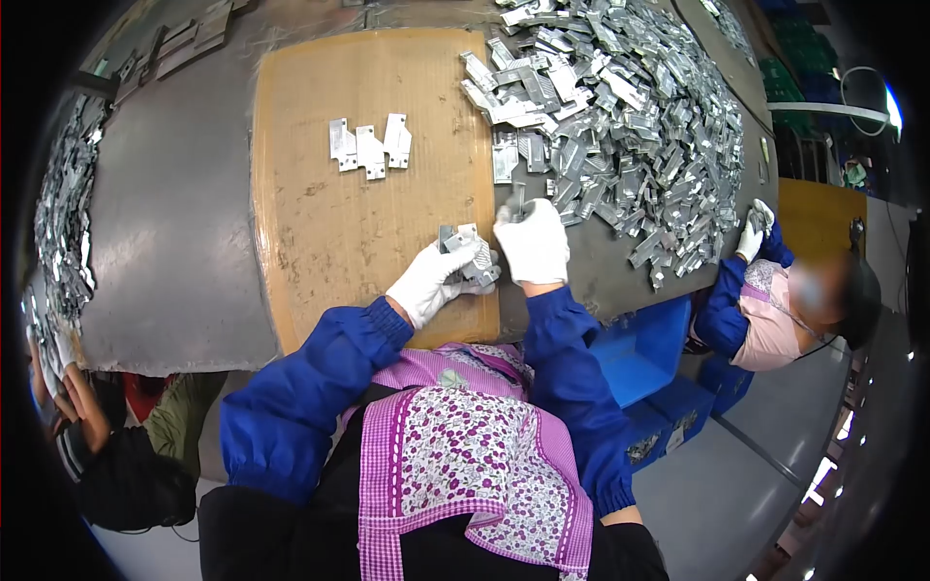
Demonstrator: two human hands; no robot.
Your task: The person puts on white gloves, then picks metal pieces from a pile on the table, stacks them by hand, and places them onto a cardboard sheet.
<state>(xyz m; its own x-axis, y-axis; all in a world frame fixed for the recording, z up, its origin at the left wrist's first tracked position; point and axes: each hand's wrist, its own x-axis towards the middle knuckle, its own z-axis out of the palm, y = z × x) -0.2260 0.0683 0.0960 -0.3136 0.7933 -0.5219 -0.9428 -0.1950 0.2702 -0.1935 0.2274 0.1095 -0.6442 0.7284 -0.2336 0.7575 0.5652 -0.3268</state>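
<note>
My left hand [426, 283], in a white glove, is closed around several small silver metal parts [471, 250] over the near right of the cardboard sheet [320, 223]. Just to its right, my gloved right hand [535, 247] pinches one metal part [519, 198], which sticks up past the fingers and looks slightly blurred. Its fingertips are partly hidden behind the hand. Farther up on the cardboard, three flat stepped metal pieces [369, 152] with small holes lie side by side.
A large heap of metal parts [630, 126] spreads over the table's right side. Another pile [68, 203] lies at the far left. Blue bins [644, 353] stand below the table edge. One co-worker [765, 300] sits at the right, another person [126, 436] at the left.
</note>
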